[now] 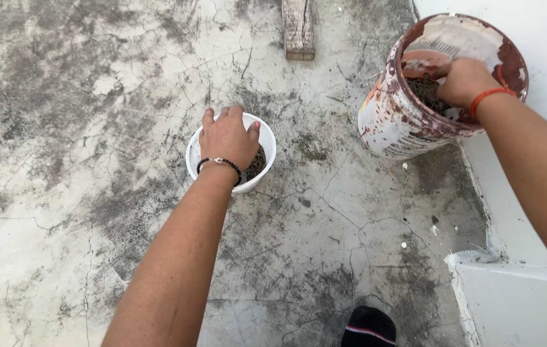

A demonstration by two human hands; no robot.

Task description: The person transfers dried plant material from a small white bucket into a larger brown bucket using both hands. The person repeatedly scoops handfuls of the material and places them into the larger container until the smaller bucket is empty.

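Over the white pot point(193, 154), left hand point(227, 137) spread; right hand point(461, 82) curled inside the paint-stained bucket point(392, 122).

Under the left hand point(227, 137) sits a white pot point(194, 156) of dark brown soil; the right hand point(463, 81), its wrist banded orange, reaches into a white bucket point(392, 119) blotched rust-red; beneath both, grey concrete floor point(61, 160) is cracked and black-mottled.

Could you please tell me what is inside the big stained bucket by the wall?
Dark soil-like material shows inside the bucket, where the right hand reaches in. Its fingers and the bucket's bottom are hidden.
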